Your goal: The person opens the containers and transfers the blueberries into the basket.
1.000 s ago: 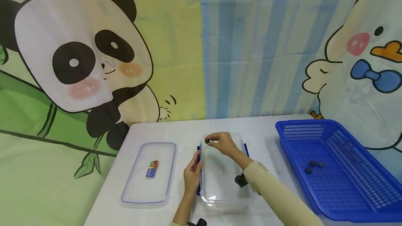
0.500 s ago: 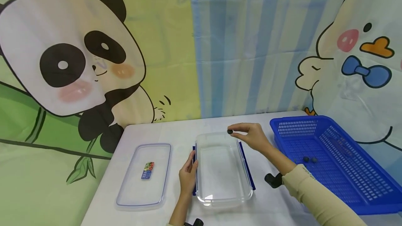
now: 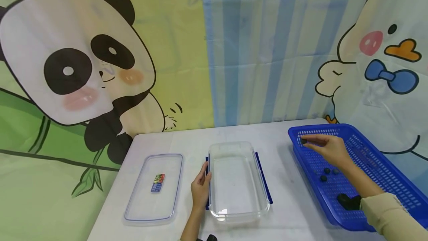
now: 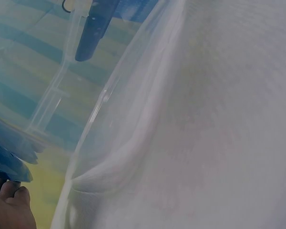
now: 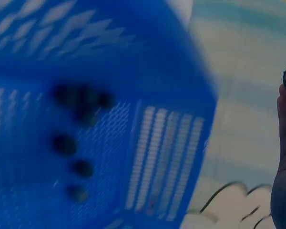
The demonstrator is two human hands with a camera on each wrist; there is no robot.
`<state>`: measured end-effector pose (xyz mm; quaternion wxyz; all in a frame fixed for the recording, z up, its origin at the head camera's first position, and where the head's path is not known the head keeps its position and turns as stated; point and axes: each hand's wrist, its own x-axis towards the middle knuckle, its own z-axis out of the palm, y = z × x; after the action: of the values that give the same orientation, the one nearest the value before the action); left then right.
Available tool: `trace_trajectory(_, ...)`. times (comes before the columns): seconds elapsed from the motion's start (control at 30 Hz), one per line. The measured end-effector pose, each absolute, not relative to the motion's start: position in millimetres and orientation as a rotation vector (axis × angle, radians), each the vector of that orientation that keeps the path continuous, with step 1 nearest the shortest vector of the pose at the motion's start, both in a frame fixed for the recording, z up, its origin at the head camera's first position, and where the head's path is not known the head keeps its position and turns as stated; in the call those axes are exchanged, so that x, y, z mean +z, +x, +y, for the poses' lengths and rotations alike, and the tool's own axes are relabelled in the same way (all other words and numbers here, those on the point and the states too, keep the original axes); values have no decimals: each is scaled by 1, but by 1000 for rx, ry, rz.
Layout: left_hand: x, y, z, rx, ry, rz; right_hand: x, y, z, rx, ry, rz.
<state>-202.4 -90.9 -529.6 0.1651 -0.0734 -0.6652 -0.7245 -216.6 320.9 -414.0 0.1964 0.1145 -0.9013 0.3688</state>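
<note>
My right hand [image 3: 329, 151] pinches a small dark round piece [image 3: 303, 141] between thumb and fingers, over the far left part of a blue basket [image 3: 337, 217]. Several similar dark lumps [image 3: 323, 178] lie on the basket floor; in the right wrist view they are blurred. A clear plastic box [image 3: 238, 189] with blue side clips [image 3: 264, 177] stands lidless on the table. Along its left side rests my left hand [image 3: 200, 189], fingers fairly straight against the clip there. The left wrist view catches only this hand's fingertips [image 4: 14, 191] beside a blue clip.
Left of the box lies a flat clear lid [image 3: 150, 205] bearing a colourful label [image 3: 158, 182]. White cloth [image 3: 281, 185] covers the table. Behind hangs a printed curtain [image 3: 247, 47] with cartoon animals. The basket's raised rim [image 3: 294, 148] borders the right side.
My right hand has carried the dark piece rightward, from above the clear box to above the blue basket. The left hand has kept its place at the box's side.
</note>
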Motion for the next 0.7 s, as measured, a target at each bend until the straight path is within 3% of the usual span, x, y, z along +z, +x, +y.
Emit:
trace_trajectory(0.3, -528, -203, -91, -2049, -224, -1891, -455, -204, 392, 917, 52, -2689)
trace_trajectory(0.7, -525, -199, -89, -2032, -230, -1875, -498, -198, 439, 878, -101, -2810)
